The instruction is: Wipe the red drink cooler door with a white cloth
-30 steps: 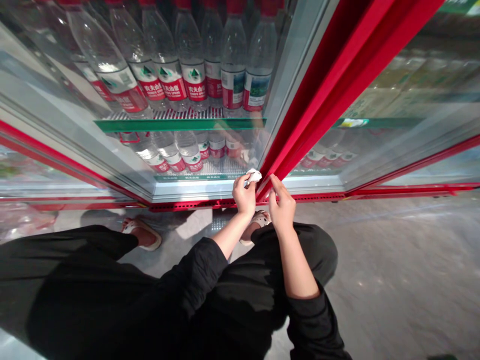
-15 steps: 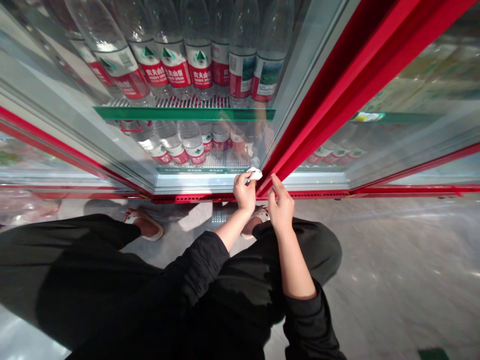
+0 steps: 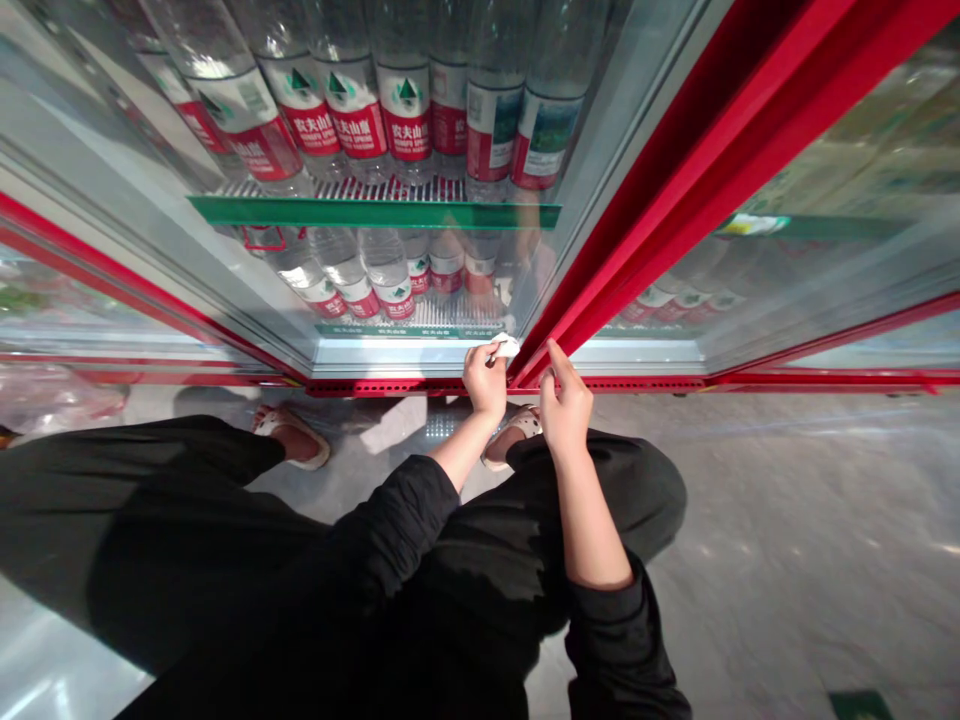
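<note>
Left of the red post (image 3: 679, 200): bottles (image 3: 405, 110), upright on a shelf (image 3: 375, 212), presumably for stability. Just left of its lower end: white wad (image 3: 508, 346), pinched in left hand (image 3: 486, 385), likely for fingertip control. At its lower right edge: right hand (image 3: 567, 408), grip spread, apparently for balance.

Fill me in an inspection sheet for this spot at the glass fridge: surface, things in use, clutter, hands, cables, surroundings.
Surface: glass door beside a slanting red post.
Things in use: crumpled white wad, material unclear.
Clutter: clear plastic at the left edge, contents unclear.
Hands: left hand pinches the wad; right hand points a finger at the post's lower end, contact unclear.
Cables: nothing seen.
Surroundings: bottles on shelves behind the glass; grey floor.
</note>
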The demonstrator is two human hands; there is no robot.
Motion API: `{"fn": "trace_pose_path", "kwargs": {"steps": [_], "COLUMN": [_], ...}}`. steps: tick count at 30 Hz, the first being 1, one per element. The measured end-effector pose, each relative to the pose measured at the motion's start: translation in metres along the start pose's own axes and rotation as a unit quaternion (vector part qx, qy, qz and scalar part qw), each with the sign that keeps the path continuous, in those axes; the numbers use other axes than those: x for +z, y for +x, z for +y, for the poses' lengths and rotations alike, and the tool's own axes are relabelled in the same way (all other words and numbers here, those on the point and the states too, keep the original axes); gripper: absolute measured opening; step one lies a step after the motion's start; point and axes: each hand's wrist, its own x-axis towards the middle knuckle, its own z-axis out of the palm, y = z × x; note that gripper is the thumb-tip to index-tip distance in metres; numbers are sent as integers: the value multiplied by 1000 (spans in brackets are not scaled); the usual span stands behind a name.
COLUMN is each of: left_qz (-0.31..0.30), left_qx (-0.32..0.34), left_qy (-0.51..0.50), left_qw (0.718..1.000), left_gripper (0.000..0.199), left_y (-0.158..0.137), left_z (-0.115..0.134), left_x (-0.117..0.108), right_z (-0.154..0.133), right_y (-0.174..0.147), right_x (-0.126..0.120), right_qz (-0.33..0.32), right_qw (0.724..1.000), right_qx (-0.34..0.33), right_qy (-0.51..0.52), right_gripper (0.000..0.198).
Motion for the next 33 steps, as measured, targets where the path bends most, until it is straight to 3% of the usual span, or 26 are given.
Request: {"fn": "trace_pose_path", "kwargs": {"steps": [6,14,19,27,33], "left_qz": [-26,6,-10,22,-2], "left_qx": [12,15,66,34,72], "left_qy": [8,11,9,28,14], "left_qw": [1000,1000,998,999,997], "left_gripper": [26,17,14,23,18], "left_y": [2,11,20,21,22], "left_z": [8,2,12,-7,15], "left_x": [11,-18,-25,-45,-28], "right_z": [-1,-5,-6,-5,-4], "right_y": [1,-9,-10,-9,-6], "right_x": [2,0,4,6,9], "right_qz": [-9,-88,-109,-121,-130], "right_qw": [1000,986,981,981,981], "right_qx": [-20,-117,-128,-112,-112], "right_qy": [-7,-75,-94,-100,-87], "right_gripper": [60,61,60,63,64]}}
